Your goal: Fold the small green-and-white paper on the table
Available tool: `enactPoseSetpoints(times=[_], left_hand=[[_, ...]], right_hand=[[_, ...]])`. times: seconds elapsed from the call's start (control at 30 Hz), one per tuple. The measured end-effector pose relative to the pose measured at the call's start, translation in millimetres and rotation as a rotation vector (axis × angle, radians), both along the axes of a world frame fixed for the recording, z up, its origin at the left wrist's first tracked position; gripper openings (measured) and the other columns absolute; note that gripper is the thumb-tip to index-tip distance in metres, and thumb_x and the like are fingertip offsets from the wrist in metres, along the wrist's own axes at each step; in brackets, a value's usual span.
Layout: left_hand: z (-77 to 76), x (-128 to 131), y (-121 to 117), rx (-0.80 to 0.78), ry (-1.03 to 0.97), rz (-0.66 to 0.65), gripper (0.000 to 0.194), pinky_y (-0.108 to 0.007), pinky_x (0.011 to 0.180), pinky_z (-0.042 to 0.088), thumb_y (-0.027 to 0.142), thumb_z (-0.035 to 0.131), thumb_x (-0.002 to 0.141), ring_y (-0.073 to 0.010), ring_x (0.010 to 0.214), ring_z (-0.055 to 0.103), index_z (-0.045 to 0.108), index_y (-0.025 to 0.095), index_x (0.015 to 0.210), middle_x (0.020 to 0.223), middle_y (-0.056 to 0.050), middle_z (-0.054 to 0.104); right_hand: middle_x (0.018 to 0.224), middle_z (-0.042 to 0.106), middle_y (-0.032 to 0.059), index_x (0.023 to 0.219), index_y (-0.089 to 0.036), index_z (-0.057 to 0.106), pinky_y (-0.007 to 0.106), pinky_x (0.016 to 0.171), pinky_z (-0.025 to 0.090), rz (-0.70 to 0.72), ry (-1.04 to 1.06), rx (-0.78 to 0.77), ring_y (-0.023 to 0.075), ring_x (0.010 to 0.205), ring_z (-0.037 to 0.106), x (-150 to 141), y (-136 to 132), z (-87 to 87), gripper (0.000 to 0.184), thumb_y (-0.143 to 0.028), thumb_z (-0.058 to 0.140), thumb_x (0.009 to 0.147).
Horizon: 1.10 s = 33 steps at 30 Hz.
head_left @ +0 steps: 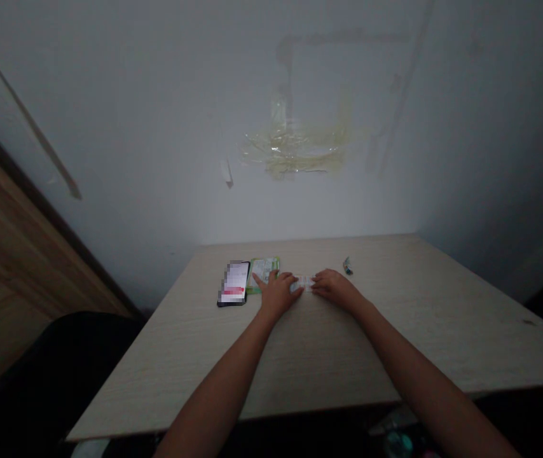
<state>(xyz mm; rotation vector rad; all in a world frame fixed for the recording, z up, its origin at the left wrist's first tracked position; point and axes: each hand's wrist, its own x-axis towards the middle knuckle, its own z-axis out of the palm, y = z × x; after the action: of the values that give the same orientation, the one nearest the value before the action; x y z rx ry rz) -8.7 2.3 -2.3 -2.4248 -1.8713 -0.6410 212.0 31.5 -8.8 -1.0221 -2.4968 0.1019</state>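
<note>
A small, pale sheet with reddish print (305,283) lies on the table between my hands; its kind is too blurred to make out. At its left end, the thumb and index finger of my left hand (277,294) hold it, while the other fingers spread out to the left. My right hand (341,291) has its fingertips together on the right end. A green-and-white printed packet (262,267) lies flat just beyond my left hand, partly covered by its fingers.
A phone (234,283) with a lit, partly blurred screen lies left of the packet. A small crumpled wrapper (348,266) sits beyond my right hand. The pale wooden table (319,362) meets a wall (157,159) with tape remnants (295,149). A dark chair-like shape (56,362) stands at left.
</note>
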Motion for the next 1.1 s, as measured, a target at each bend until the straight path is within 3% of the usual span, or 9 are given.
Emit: enactPoseSetpoints(times=[0.1, 0.23, 0.47, 0.6, 0.8, 1.1], left_hand=[[0.0, -0.1, 0.7, -0.013, -0.005, 0.004, 0.036, -0.08, 0.104, -0.011, 0.058, 0.054, 0.087, -0.035, 0.133, 0.039, 0.067, 0.04, 0.116, 0.132, 0.001, 0.063], [-1.9, 0.4, 2.0, -0.002, -0.012, 0.015, 0.036, -0.079, 0.105, -0.009, 0.058, 0.055, 0.086, -0.0346, 0.134, 0.039, 0.067, 0.04, 0.115, 0.132, 0.002, 0.063], [-0.7, 0.6, 2.4, -0.024, -0.009, 0.019, 0.037, -0.078, 0.106, -0.008, 0.06, 0.056, 0.085, -0.0334, 0.134, 0.039, 0.067, 0.04, 0.115, 0.133, 0.002, 0.063], [1.7, 0.6, 2.2, -0.034, -0.024, 0.008, 0.038, -0.077, 0.107, -0.009, 0.06, 0.057, 0.084, -0.0339, 0.133, 0.04, 0.068, 0.039, 0.114, 0.131, 0.001, 0.064], [0.5, 0.3, 2.9, -0.03, -0.04, 0.001, 0.036, -0.077, 0.107, -0.009, 0.059, 0.057, 0.084, -0.0328, 0.132, 0.04, 0.069, 0.04, 0.112, 0.131, 0.001, 0.064], [0.9, 0.9, 2.4, -0.051, -0.03, 0.013, 0.034, -0.078, 0.106, -0.006, 0.056, 0.055, 0.086, -0.0341, 0.133, 0.039, 0.069, 0.04, 0.112, 0.132, 0.0, 0.063]], right_hand=[[0.108, 0.073, 0.009, 0.096, -0.022, 0.077, 0.04, 0.103, 0.038, -0.013, -0.018, 0.012, 0.0223, 0.104, 0.064, -0.3, -3.6, 3.3, 0.017, -0.022, 0.063, 0.086], [0.105, 0.073, 0.0097, 0.095, -0.02, 0.076, 0.038, 0.099, 0.042, -0.034, 0.02, 0.025, 0.0229, 0.106, 0.063, -3.3, -6.3, 2.4, 0.018, -0.019, 0.061, 0.085], [0.109, 0.07, 0.0111, 0.11, -0.017, 0.069, 0.037, 0.094, 0.046, -0.173, 0.203, -0.045, 0.022, 0.103, 0.061, -9.1, -5.8, -4.2, 0.025, -0.028, 0.057, 0.091], [0.104, 0.068, 0.0095, 0.106, -0.017, 0.066, 0.035, 0.091, 0.045, -0.211, 0.267, -0.096, 0.0211, 0.1, 0.059, -10.5, -1.3, -9.3, 0.023, -0.032, 0.057, 0.092], [0.097, 0.065, 0.0072, 0.094, -0.016, 0.066, 0.032, 0.087, 0.043, -0.283, 0.217, -0.068, 0.0206, 0.095, 0.056, -14.9, 7.0, -15.5, 0.022, -0.037, 0.06, 0.091], [0.102, 0.063, 0.0071, 0.097, -0.018, 0.067, 0.031, 0.088, 0.04, -0.354, 0.141, -0.062, 0.0207, 0.1, 0.054, -22.2, 6.9, -15.6, 0.025, -0.041, 0.059, 0.091]])
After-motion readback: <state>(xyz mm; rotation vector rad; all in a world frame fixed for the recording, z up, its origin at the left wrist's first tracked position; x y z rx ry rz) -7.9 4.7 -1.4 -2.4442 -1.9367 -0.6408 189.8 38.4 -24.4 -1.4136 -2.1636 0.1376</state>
